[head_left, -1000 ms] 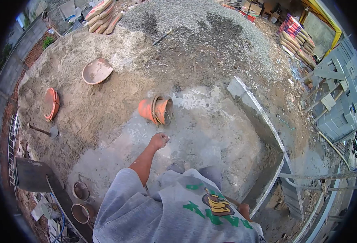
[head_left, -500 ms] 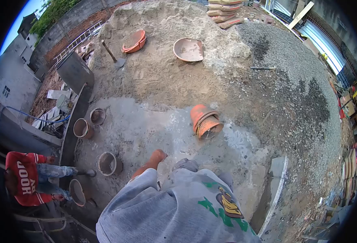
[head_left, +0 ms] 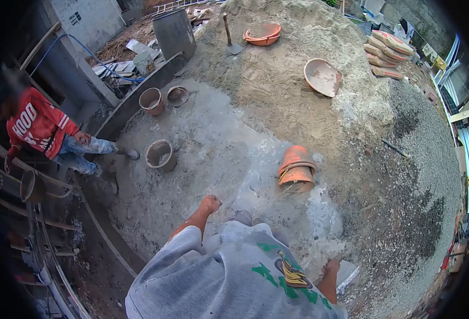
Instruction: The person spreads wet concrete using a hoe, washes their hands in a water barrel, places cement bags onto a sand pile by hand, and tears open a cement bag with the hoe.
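My left hand (head_left: 210, 203) hangs in front of my body above the wet grey cement floor (head_left: 208, 154), its fingers curled in and nothing visible in them. My right hand (head_left: 330, 266) is low at my right side, close to a flat grey board (head_left: 347, 275) with a pale edge; its fingers are too small to make out, and I cannot tell whether it touches the board. Ahead of me, stacked orange buckets (head_left: 297, 171) lie tipped on the floor. A cement-smeared bucket (head_left: 160, 155) stands upright to the left.
A co-worker in a red hoodie (head_left: 40, 123) stands at left, near a bucket (head_left: 32, 186) by wooden rails. Two buckets (head_left: 152, 101) stand by the low wall. Behind are a sand pile (head_left: 277, 69), a shovel (head_left: 231, 40), orange basins (head_left: 323, 77), cement bags (head_left: 387, 53) and gravel (head_left: 423, 122).
My view has turned left, and my right hand has come into sight. The co-worker has straightened up; the bucket by their hand has moved from the floor to the rails.
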The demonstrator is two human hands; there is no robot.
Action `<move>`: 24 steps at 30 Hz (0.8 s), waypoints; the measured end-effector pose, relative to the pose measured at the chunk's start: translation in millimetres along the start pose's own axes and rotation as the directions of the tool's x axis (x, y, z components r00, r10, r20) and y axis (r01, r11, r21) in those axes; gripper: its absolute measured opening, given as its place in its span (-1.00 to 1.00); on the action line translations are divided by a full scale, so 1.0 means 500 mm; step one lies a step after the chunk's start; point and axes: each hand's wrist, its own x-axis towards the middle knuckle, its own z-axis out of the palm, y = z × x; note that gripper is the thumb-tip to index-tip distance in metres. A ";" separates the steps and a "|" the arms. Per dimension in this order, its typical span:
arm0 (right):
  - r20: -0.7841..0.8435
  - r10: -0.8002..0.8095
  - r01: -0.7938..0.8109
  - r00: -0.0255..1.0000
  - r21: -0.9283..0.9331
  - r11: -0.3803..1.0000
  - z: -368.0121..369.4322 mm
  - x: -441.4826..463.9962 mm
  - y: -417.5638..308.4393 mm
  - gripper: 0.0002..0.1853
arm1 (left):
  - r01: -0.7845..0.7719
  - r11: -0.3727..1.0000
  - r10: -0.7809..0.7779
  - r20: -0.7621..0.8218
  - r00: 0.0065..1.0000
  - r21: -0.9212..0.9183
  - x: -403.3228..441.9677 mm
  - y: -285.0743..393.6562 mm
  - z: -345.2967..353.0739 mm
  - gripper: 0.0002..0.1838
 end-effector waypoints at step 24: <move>0.534 -0.068 0.417 0.843 -0.567 0.710 0.330 -0.219 -0.413 -0.82 | 0.415 0.691 -0.478 0.056 0.876 -0.592 -0.048 -0.307 0.002 -0.70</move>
